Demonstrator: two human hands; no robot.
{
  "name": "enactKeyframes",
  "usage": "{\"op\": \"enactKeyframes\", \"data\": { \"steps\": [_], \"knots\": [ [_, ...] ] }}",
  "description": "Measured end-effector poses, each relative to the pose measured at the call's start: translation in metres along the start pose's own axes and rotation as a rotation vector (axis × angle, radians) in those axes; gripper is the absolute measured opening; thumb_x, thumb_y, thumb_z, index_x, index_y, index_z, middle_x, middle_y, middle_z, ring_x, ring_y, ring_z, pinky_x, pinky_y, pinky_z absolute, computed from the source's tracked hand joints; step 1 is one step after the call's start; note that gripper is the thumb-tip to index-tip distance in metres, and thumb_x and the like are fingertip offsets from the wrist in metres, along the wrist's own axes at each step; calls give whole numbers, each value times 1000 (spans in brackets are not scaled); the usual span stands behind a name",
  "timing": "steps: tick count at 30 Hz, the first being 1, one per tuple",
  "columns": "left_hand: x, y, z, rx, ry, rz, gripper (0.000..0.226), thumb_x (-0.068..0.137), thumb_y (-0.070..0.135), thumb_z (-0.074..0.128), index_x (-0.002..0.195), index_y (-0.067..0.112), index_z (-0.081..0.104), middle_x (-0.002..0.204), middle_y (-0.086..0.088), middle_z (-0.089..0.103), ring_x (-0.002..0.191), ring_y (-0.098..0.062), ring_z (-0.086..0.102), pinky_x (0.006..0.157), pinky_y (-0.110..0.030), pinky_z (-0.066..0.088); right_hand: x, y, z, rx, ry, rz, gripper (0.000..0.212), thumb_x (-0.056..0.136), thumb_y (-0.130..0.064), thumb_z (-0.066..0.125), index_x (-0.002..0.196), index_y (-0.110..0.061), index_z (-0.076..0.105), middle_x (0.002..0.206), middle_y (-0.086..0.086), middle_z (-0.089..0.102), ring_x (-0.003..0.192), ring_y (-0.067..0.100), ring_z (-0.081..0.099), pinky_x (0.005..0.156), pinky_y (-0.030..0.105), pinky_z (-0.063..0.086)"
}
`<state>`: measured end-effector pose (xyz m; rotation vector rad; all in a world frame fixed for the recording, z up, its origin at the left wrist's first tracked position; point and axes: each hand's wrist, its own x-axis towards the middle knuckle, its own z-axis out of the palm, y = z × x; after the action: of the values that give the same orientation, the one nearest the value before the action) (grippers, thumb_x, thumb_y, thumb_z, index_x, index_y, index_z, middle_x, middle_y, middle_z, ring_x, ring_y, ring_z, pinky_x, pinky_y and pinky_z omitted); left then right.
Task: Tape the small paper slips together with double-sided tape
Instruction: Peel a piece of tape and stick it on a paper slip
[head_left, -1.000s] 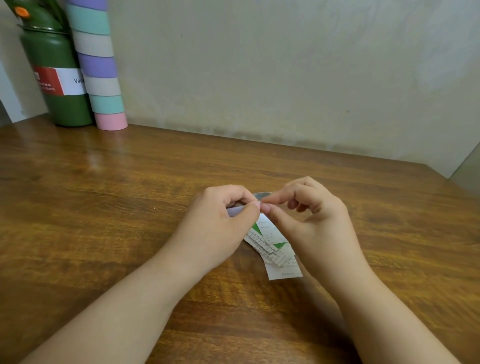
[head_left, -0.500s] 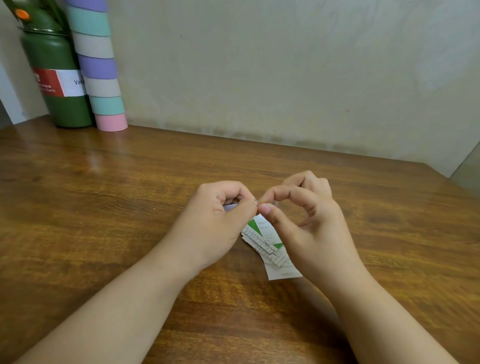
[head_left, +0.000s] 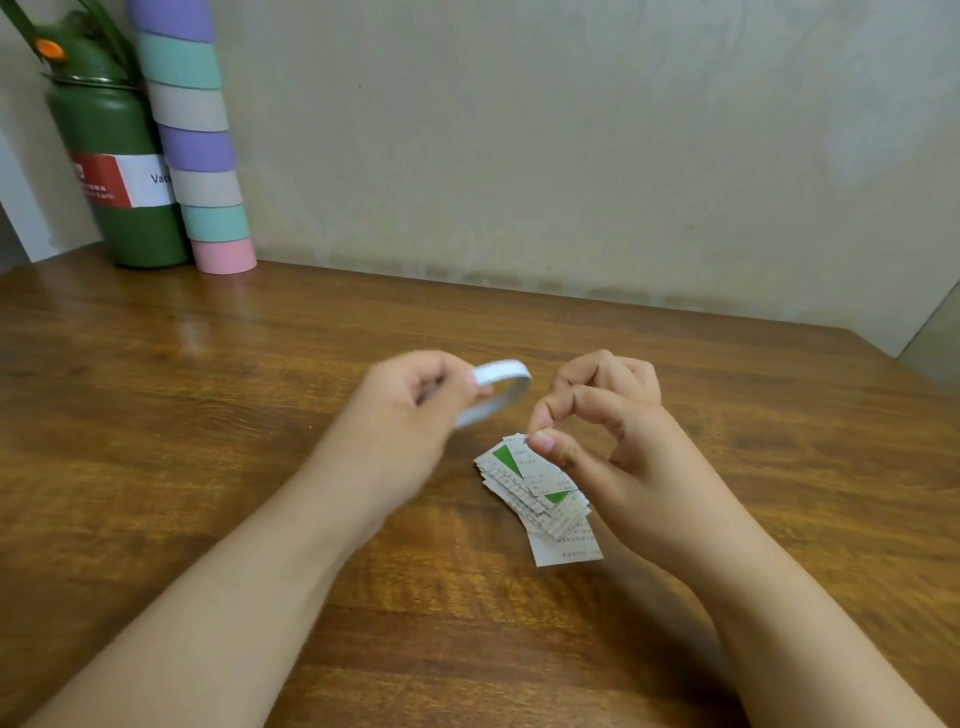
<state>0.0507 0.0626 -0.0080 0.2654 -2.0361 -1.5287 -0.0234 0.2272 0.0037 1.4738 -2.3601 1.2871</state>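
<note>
Paper slips (head_left: 537, 493), white with green corners, lie fanned in a small stack on the wooden table (head_left: 208, 415), just below the right hand (head_left: 613, 441), whose thumb and forefinger are pinched together over the stack's top corner; what they pinch is too small to tell. Left hand (head_left: 410, 415), blurred, grips a thin double-sided tape roll (head_left: 498, 387) up-left of the slips.

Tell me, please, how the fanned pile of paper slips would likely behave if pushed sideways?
The paper slips look thin and loosely overlapped, so they would probably slide apart rather than move together. They seem very light on the smooth wooden table, so likely to skid.
</note>
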Motion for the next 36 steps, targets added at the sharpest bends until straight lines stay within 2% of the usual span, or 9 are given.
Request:
{"op": "enactKeyframes", "data": {
  "steps": [2, 5, 9, 16, 18, 21, 25, 32, 36],
  "knots": [
    [9, -5, -16, 100, 91, 21, 19, 92, 29, 55, 78, 29, 67, 74, -17, 61, 68, -14, 47, 66, -28, 33, 0, -2, -2, 133, 28, 83, 10, 84, -31, 66, 74, -35, 66, 93, -24, 50, 106, 1, 44, 94, 10, 28],
    [11, -10, -24, 500, 162, 88, 17, 94, 23, 52, 82, 24, 62, 59, 6, 50, 53, -9, 42, 53, -23, 31, 3, -2, -1, 499, 137, 267, 13, 86, -26, 64, 83, -32, 74, 89, -19, 58, 87, 3, 55, 83, 19, 37],
    [14, -23, -22, 858, 175, 170, 15, 93, 16, 53, 88, 11, 66, 72, 0, 62, 76, -24, 57, 77, -32, 37, 6, 2, 5, 922, 123, 510, 36, 95, -7, 46, 96, -24, 77, 93, -11, 68, 84, 9, 51, 78, 25, 40],
    [23, -50, -25, 984, 49, 19, 14, 89, 15, 59, 98, 12, 69, 96, -1, 53, 102, -24, 51, 85, -31, 41, 6, -1, 8, 1106, 43, 531, 45, 89, -1, 36, 103, -18, 76, 84, -8, 57, 73, 8, 48, 74, 26, 42],
    [20, -43, -21, 876, 120, 62, 23, 87, 14, 63, 109, 18, 67, 98, 4, 48, 104, -18, 47, 87, -22, 37, 6, -1, 7, 1114, 34, 516, 44, 88, -2, 38, 105, -17, 75, 82, -7, 55, 72, 8, 46, 73, 26, 41],
    [8, -15, -8, 337, 118, -21, 17, 86, 13, 65, 98, 24, 71, 94, 9, 58, 82, -2, 54, 73, -4, 38, 5, -1, 7, 1108, 6, 462, 39, 80, -8, 47, 107, -18, 74, 76, -8, 54, 72, 7, 45, 74, 25, 41],
    [-10, 10, 6, -389, -206, -296, 25, 87, 2, 58, 103, 16, 71, 85, 6, 64, 76, -4, 56, 80, -26, 48, 5, 0, 9, 1039, -28, 415, 43, 72, -15, 50, 108, -20, 74, 75, -10, 57, 72, 7, 46, 74, 26, 42],
    [-10, 15, 3, -708, -280, -376, 37, 66, 8, 60, 100, 2, 72, 80, -2, 61, 70, -9, 54, 67, -24, 50, 3, -1, 10, 908, -29, 352, 41, 77, -11, 49, 106, -26, 74, 81, -14, 63, 75, 9, 44, 76, 27, 42],
    [-10, 15, 3, -769, -270, -394, 33, 66, 8, 60, 97, 1, 69, 75, -2, 59, 68, -10, 53, 68, -27, 47, 1, -1, 10, 639, -3, 260, 45, 86, -10, 45, 109, -38, 71, 84, -15, 57, 78, 6, 44, 80, 25, 40]
  ]
}}
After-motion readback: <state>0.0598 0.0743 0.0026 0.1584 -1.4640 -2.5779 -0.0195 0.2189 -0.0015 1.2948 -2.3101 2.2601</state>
